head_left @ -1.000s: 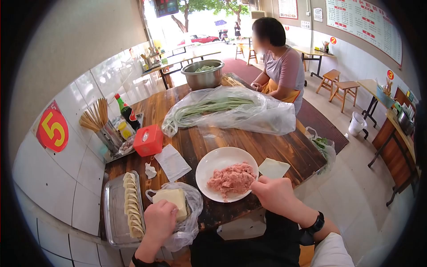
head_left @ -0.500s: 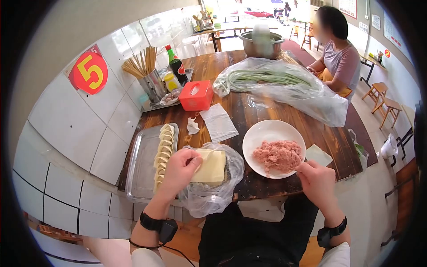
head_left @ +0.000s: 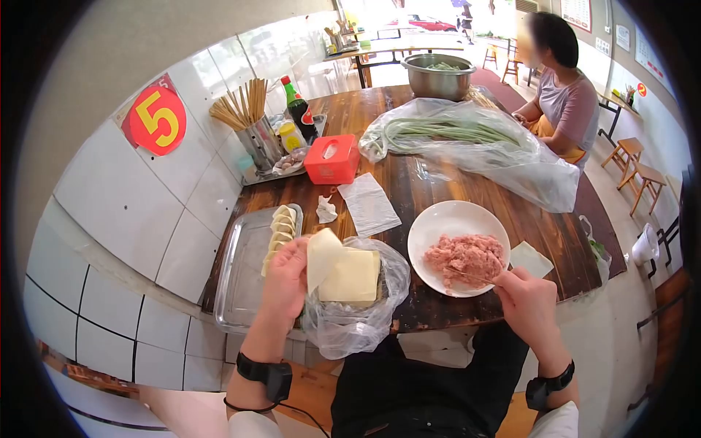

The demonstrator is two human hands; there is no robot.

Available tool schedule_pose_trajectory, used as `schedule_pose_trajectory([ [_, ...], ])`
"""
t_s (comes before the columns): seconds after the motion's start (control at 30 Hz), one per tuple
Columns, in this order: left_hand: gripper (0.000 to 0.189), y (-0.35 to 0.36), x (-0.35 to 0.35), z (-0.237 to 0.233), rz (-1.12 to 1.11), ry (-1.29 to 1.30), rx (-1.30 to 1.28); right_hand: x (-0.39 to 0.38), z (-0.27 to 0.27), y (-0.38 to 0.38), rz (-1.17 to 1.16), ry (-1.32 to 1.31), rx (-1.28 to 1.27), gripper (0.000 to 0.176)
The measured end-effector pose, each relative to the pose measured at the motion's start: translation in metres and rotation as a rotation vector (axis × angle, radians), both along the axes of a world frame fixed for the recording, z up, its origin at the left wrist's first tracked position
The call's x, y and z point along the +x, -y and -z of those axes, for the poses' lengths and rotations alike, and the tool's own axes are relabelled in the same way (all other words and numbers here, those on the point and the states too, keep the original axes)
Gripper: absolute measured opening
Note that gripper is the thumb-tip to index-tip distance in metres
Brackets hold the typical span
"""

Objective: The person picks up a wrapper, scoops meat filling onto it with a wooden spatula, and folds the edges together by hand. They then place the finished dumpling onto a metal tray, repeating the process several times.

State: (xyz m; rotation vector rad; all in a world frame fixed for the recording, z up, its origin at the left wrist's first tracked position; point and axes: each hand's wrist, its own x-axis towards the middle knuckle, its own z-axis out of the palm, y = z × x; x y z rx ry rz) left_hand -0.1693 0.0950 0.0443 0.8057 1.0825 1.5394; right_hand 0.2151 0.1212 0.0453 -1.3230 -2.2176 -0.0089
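My left hand (head_left: 288, 274) pinches a pale dumpling wrapper (head_left: 323, 255), lifted at the left of a stack of wrappers (head_left: 350, 277) that lies on a clear plastic bag (head_left: 358, 328). Beside it, a metal tray (head_left: 244, 270) carries a row of folded dumplings (head_left: 281, 235), partly hidden by that hand. My right hand (head_left: 527, 296) is closed around a thin, stick-like utensil (head_left: 475, 277), its tip in the pink minced meat (head_left: 466, 255). The meat sits on a white plate (head_left: 458, 214).
Beyond the plate, long green vegetables (head_left: 453, 131) lie in a plastic bag. Farther back stands a metal pot (head_left: 438, 80), with a seated person (head_left: 566, 109) to its right. A red tissue box (head_left: 332, 160), napkin (head_left: 369, 204), chopstick holder (head_left: 259, 142) and sauce bottle (head_left: 299, 109) are at the left.
My left hand has lifted a wrapper off the stack and tilted it up. My right hand stays at the meat. A blurred pale shape over the pot is gone.
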Motion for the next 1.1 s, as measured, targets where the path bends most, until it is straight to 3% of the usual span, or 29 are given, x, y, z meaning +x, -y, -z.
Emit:
schedule_pose_trajectory([
  [0.07,0.019,0.001,0.007,-0.011,-0.056,-0.122,0.05,0.001,-0.001,0.002,0.009,0.003,-0.027,0.007],
  [0.13,0.014,0.002,0.02,-0.027,-0.186,-1.43,0.352,0.0,-0.001,0.001,0.002,0.011,-0.024,0.007],
  [0.17,0.014,0.001,0.024,-0.015,-0.184,-1.426,0.352,-0.001,0.0,0.002,0.004,0.015,-0.025,0.007],
  [0.23,0.008,0.0,0.033,0.015,0.202,-1.415,0.275,0.0,-0.002,0.0,-0.009,0.026,-0.007,0.007],
  [0.37,0.005,-0.003,0.02,0.002,-0.147,-1.476,0.354,0.0,0.001,0.006,0.027,0.025,-0.039,0.007],
  [0.53,0.008,-0.004,0.022,0.018,-0.008,-1.565,0.422,0.006,-0.008,0.006,0.029,0.026,-0.023,0.006],
  [0.6,0.008,0.0,0.021,0.004,-0.139,-1.674,0.415,0.009,-0.006,0.01,0.03,-0.003,0.001,0.007],
  [0.7,0.006,0.002,0.027,0.022,-0.06,-1.539,0.421,0.012,-0.015,0.013,0.025,-0.027,0.06,0.008],
  [0.73,0.004,-0.001,0.023,0.009,-0.212,-1.561,0.349,0.013,-0.018,0.016,0.035,-0.048,0.069,0.009],
  [0.83,0.006,0.008,0.033,0.013,0.02,-1.572,0.378,0.013,-0.024,0.02,0.048,-0.121,0.037,0.009],
  [0.9,0.006,0.003,0.025,0.01,0.018,-1.568,0.355,0.012,-0.026,0.019,0.041,-0.124,0.034,0.009],
  [0.97,0.007,-0.001,0.014,0.001,-0.232,-1.31,0.283,0.011,-0.025,0.019,0.043,-0.144,0.03,0.009],
  [1.0,0.008,0.001,0.013,0.002,-0.136,-1.113,0.18,0.011,-0.022,0.018,0.038,-0.148,0.042,0.009],
  [1.03,0.008,0.003,0.012,0.006,-0.137,-1.115,0.176,0.011,-0.02,0.018,0.028,-0.15,0.052,0.009],
  [1.1,0.017,0.004,0.008,0.011,-0.07,-0.73,0.15,0.01,-0.019,0.016,0.022,-0.141,0.043,0.009],
])
